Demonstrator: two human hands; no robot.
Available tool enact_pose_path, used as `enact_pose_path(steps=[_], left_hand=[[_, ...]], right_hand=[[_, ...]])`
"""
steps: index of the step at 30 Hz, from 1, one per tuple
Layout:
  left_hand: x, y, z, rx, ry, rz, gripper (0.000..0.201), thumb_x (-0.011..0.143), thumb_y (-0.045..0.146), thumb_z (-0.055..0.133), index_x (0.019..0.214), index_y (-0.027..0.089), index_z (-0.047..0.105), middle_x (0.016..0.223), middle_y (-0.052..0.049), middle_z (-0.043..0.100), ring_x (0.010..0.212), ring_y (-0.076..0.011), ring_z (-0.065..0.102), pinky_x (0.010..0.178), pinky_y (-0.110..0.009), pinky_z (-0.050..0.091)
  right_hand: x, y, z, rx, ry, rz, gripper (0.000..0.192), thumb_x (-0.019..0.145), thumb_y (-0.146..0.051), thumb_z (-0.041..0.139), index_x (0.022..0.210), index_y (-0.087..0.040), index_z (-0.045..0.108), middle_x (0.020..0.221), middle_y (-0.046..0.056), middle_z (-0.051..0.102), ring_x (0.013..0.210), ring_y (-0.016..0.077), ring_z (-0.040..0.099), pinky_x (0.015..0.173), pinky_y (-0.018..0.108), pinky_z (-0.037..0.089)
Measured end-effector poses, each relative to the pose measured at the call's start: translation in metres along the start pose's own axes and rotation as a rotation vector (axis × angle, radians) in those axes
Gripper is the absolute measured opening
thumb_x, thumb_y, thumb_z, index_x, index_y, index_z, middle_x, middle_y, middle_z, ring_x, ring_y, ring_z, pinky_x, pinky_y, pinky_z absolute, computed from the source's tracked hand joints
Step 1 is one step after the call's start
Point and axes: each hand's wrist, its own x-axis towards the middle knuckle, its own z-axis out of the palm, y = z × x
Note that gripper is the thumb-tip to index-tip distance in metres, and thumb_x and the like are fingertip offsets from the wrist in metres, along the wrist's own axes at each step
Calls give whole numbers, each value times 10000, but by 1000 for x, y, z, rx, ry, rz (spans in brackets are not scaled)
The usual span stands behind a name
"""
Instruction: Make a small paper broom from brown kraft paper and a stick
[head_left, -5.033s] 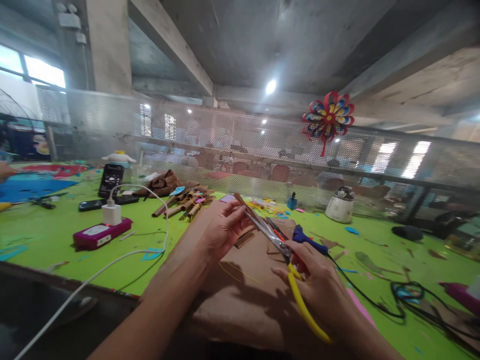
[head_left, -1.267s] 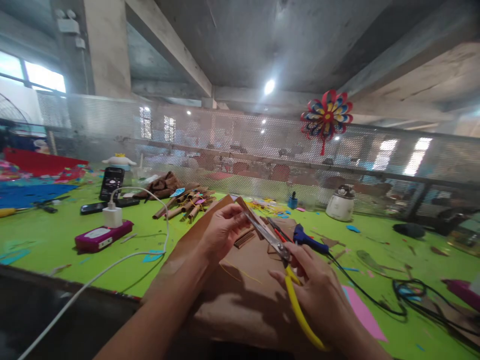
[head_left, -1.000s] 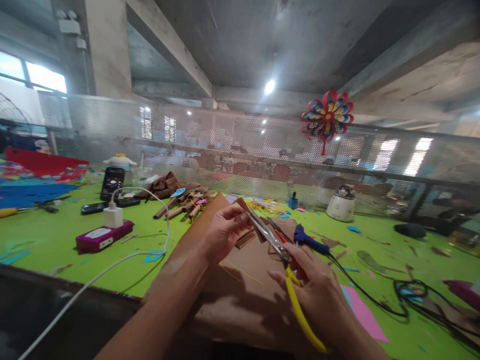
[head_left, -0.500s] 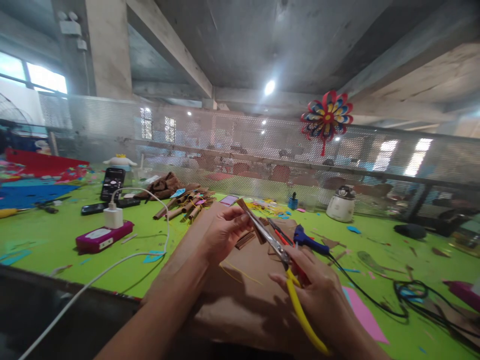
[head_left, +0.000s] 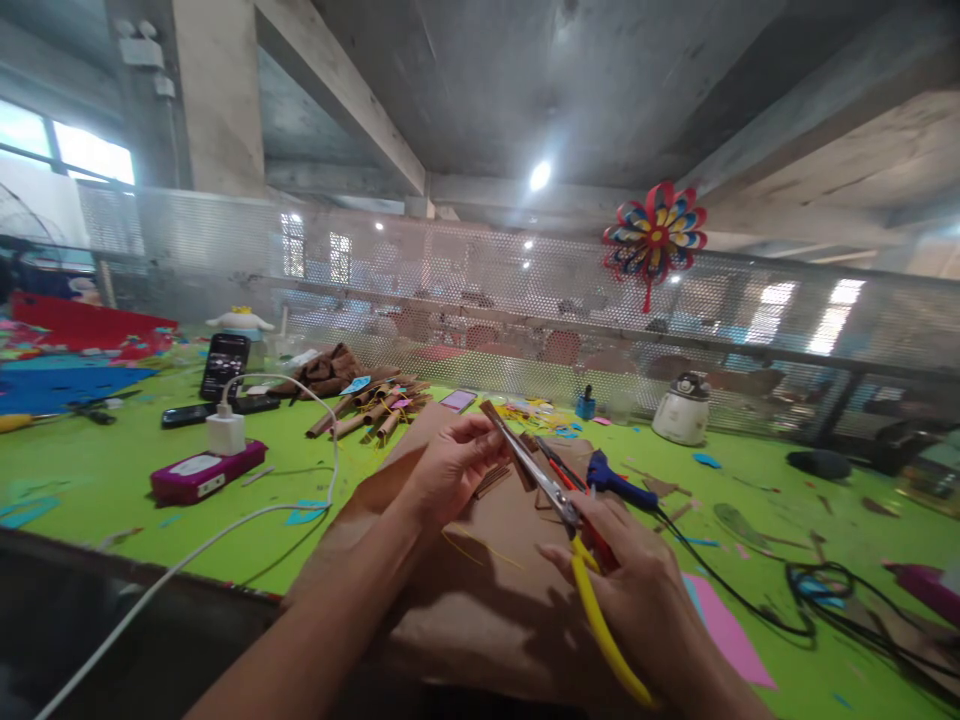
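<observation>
My left hand pinches a narrow brown paper strip near its upper end. Yellow-handled scissors are in my right hand, their metal blades angled up and left against the strip. Whether the blades are fully closed is hard to make out. Beneath both hands lies a large sheet of brown paper, with a thin yellow thread on it. Several small brown pieces rest just past my left fingers. A tool with red handles lies beyond the scissors.
A blue glue gun with a black cable lies right of the scissors. Rolled brown paper tubes are heaped behind my left hand. At left, a white charger sits in a purple power strip, its white cable crossing the green table.
My left hand and the brown strip have shifted very slightly to the right. The scissors and my right hand are almost where they were.
</observation>
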Motion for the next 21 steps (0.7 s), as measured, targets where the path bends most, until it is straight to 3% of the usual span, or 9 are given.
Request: enact_pose_path(steps=[8, 21], left_hand=[[-3, -1, 3, 23, 17, -25, 137, 639, 156, 776, 708, 123, 662, 759, -42, 662, 716, -121, 612, 748, -273, 476], [-2, -2, 3, 17, 11, 0, 154, 613, 162, 793, 689, 121, 665, 707, -25, 652, 679, -107, 599, 697, -238, 466]], right_hand=[[5, -4, 0, 14, 14, 7, 442, 826, -490, 548, 1135, -176, 578, 697, 24, 604, 547, 145, 531, 524, 257, 435], [4, -7, 3, 38, 51, -9, 392, 844, -440, 535, 1119, -166, 590, 786, 61, 656, 625, 170, 594, 631, 283, 488]])
